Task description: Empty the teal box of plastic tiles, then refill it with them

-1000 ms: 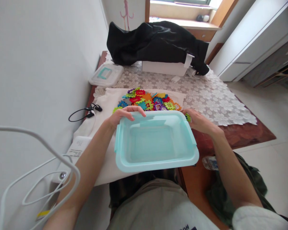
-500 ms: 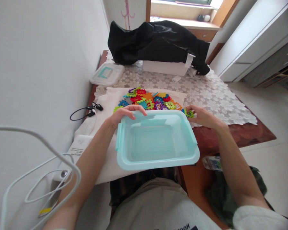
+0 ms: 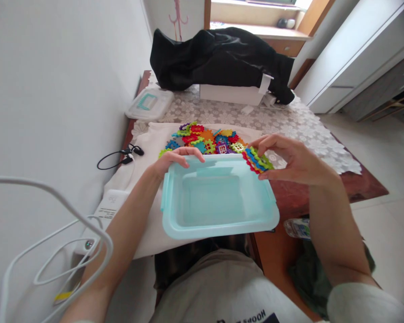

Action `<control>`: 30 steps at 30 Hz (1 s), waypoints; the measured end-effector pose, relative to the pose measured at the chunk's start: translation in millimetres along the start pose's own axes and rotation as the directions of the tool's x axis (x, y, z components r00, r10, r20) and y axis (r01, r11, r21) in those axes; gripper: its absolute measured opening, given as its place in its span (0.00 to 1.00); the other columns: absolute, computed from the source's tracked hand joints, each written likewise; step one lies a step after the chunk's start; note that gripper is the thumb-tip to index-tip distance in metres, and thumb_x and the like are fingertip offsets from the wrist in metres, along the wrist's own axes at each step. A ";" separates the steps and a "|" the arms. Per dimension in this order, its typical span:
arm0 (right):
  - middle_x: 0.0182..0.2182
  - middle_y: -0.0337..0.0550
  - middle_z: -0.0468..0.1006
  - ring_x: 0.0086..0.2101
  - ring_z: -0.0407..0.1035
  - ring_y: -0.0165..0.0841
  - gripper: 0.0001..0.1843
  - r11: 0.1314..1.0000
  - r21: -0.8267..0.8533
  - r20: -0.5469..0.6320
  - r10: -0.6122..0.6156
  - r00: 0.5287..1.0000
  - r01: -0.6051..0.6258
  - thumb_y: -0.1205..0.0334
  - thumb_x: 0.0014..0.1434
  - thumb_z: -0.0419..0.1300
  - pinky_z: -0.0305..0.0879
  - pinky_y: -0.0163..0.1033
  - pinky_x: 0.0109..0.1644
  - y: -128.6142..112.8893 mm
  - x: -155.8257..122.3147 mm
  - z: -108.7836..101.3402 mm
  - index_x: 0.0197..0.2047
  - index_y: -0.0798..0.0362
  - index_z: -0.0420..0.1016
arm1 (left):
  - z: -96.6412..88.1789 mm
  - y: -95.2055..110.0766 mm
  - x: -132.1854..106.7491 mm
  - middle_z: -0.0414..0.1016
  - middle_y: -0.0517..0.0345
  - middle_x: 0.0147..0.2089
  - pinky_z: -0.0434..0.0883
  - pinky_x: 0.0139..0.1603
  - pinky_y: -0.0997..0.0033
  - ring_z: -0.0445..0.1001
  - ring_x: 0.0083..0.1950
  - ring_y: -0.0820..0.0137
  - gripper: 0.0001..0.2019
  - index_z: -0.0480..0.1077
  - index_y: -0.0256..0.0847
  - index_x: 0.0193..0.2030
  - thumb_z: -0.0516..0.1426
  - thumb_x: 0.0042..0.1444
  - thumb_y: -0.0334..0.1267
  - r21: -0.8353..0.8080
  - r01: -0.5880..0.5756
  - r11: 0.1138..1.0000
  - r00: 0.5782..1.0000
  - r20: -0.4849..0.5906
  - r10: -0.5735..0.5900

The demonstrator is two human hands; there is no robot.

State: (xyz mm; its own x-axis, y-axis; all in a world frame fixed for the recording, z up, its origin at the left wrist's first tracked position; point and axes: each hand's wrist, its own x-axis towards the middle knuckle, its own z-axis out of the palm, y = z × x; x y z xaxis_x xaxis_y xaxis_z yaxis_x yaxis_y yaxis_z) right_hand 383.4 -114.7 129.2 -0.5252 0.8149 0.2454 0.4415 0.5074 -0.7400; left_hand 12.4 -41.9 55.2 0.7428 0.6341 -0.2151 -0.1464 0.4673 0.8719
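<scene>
Stack of interlocking red, green and blue plastic tiles [image 3: 257, 160] is pinched in the right hand [image 3: 294, 159], fingers and thumb clenched on it, just over the far right corner of a pale turquoise rectangular plastic tub [image 3: 218, 233]. Left hand [image 3: 177, 159] grasps the tub's far rim; tub sits over a white cloth [image 3: 148, 233]. No tiles show on the tub floor. Bulk remains in a multicoloured heap of plastic tiles [image 3: 202, 139] just beyond the rim. Open room: white lace tablecloth [image 3: 299, 134] right of heap. White wall [image 3: 54, 89] close at left, black cable [image 3: 112, 161] between.
</scene>
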 end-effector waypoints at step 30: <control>0.64 0.50 0.83 0.66 0.76 0.53 0.22 0.979 -0.205 -0.247 -0.056 0.967 0.004 0.40 0.67 0.69 0.70 0.62 0.76 164.5 73.9 85.9 0.56 0.45 0.88 | 0.3 -1.0 -2.8 0.87 0.49 0.39 0.82 0.36 0.67 0.86 0.36 0.58 0.17 0.86 0.35 0.39 0.67 0.39 0.28 -0.001 0.012 1.000 0.999 -0.040 -0.012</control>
State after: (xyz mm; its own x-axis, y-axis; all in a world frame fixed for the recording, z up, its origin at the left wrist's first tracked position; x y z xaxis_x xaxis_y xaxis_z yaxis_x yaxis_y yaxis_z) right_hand 354.7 4.9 -28.1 -0.3532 0.8292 0.4333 0.5793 0.5575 -0.5947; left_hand 10.6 -44.3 55.1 0.7180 0.6522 -0.2432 -0.1376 0.4755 0.8689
